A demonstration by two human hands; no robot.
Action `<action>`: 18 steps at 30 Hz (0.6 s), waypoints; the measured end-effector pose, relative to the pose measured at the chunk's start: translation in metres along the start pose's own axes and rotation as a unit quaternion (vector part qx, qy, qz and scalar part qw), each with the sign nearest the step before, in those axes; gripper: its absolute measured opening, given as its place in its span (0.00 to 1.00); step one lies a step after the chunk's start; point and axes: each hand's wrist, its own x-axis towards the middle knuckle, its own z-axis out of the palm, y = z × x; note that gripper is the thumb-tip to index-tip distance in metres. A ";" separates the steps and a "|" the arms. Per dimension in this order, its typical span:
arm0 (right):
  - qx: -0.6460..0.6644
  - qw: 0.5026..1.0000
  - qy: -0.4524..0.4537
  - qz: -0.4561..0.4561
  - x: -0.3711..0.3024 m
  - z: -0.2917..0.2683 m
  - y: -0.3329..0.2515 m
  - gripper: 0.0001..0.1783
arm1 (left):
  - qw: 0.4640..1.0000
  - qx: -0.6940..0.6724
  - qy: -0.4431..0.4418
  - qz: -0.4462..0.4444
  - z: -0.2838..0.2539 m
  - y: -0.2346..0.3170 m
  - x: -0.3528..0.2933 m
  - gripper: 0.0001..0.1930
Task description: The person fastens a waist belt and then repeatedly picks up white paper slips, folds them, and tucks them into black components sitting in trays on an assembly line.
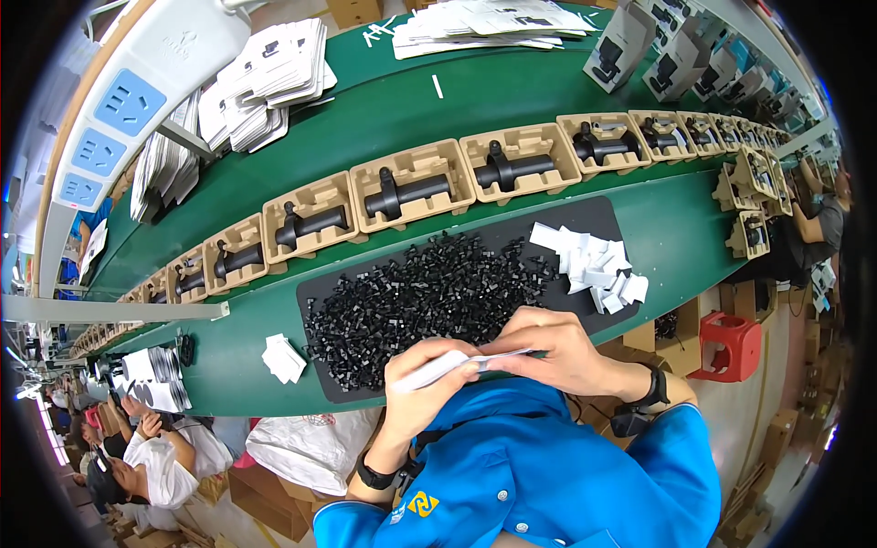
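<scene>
Close to my chest, over the front edge of the black mat (630,315), my left hand (422,388) grips a small stack of white paper slips (429,373). My right hand (559,352) pinches the right end of the same slips. Just beyond my hands lies a wide heap of small black plastic parts (429,306). A loose pile of white slips (594,265) rests at the mat's right side, and a smaller bundle of white slips (284,358) lies left of the mat. What sits between my fingertips is too small to make out.
Beyond the mat runs a row of brown moulded trays (521,169) holding black devices. Stacks of flat white cartons (265,87) and upright boxes (621,46) stand farther back. A power strip (128,100) hangs upper left. Co-workers sit at both sides; a red stool (728,347) stands right.
</scene>
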 end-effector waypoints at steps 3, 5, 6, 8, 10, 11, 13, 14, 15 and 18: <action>-0.052 0.998 0.009 -0.021 0.001 0.000 -0.001 0.17 | 0.997 0.070 0.042 -0.008 0.007 -0.005 0.000 0.16; -0.063 0.998 0.014 -0.025 0.000 0.003 0.003 0.19 | 0.998 -0.013 0.040 -0.052 0.006 -0.008 -0.001 0.16; -0.166 0.978 0.037 -0.117 0.000 0.005 0.013 0.21 | 0.990 -0.098 0.038 -0.094 0.005 -0.011 0.001 0.17; -0.323 0.916 0.032 -0.236 -0.001 0.002 0.015 0.24 | 0.976 -0.189 0.013 -0.103 -0.001 -0.024 0.001 0.18; -0.380 0.891 0.021 -0.248 -0.003 0.001 0.016 0.23 | 0.971 -0.198 0.018 -0.136 -0.001 -0.021 0.002 0.18; -0.434 0.863 0.009 -0.259 -0.004 0.001 0.017 0.22 | 0.964 -0.206 0.024 -0.168 -0.002 -0.019 0.002 0.19; -0.455 0.850 0.011 -0.263 -0.006 0.003 0.019 0.23 | 0.960 -0.217 0.015 -0.175 -0.004 -0.020 0.003 0.20; -0.473 0.843 -0.002 -0.257 -0.007 0.005 0.018 0.24 | 0.940 -0.272 0.027 -0.207 -0.006 -0.019 0.004 0.20; -0.491 0.834 -0.016 -0.250 -0.008 0.006 0.017 0.25 | 0.914 -0.325 0.038 -0.238 -0.007 -0.019 0.006 0.21; -0.534 0.827 -0.026 -0.177 -0.010 0.017 -0.002 0.27 | 0.946 -0.245 0.020 -0.211 -0.007 -0.017 0.005 0.22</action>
